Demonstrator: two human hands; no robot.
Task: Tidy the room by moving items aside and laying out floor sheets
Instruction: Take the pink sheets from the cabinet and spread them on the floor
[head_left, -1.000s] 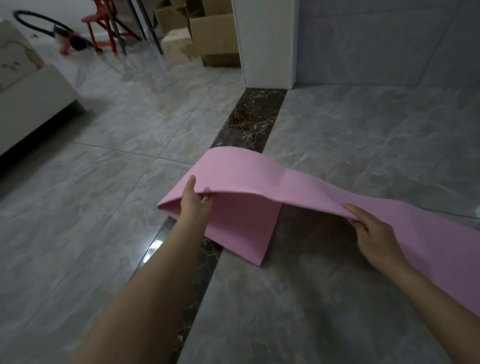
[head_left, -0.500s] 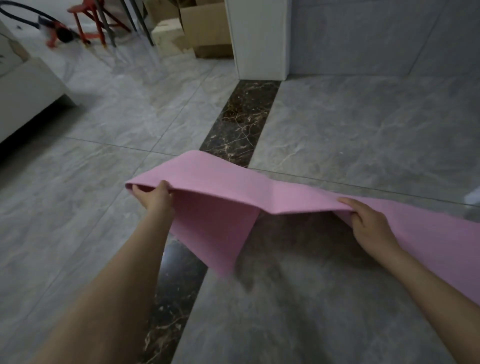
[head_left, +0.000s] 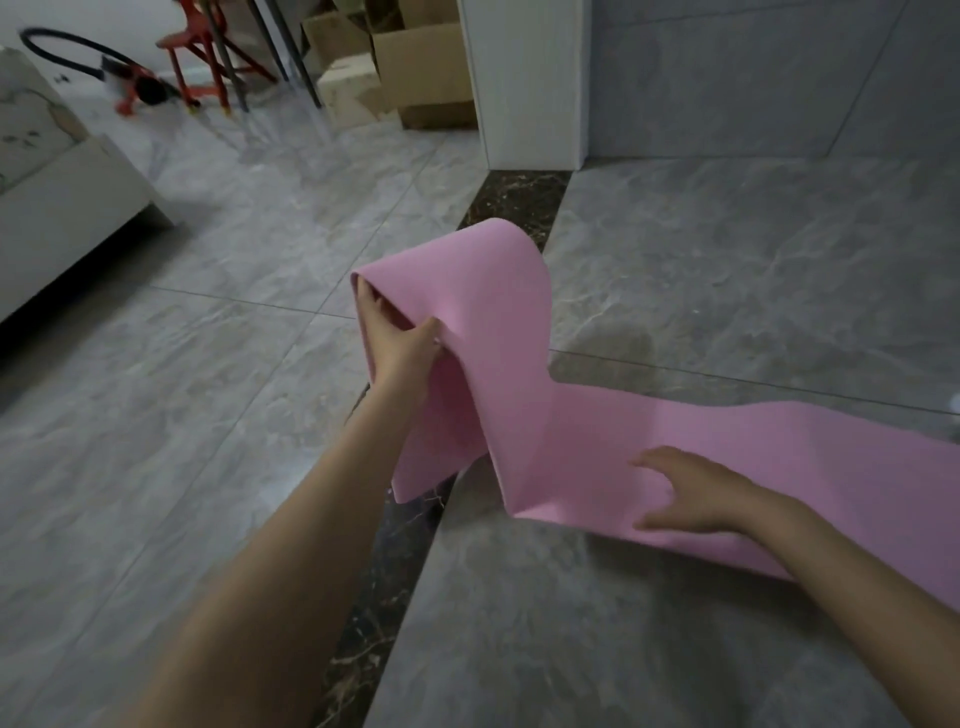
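Sheet, folded end pinched in left hand at 12 o'clock; right hand, fingers spread, pressed flat. Risks: slipped pinch, a crease set into the fold.

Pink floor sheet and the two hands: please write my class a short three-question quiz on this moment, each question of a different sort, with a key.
1. True or false: the left hand grips the raised, folded-over end of the pink floor sheet.
2. Multiple choice: the right hand is A) pinching the sheet's edge, B) spread open over the sheet's low part, C) holding a cardboard box.
3. Fill in: the raised end hangs above a dark ______ strip in the grey tile floor.

Key: 1 true; 2 B; 3 marble.
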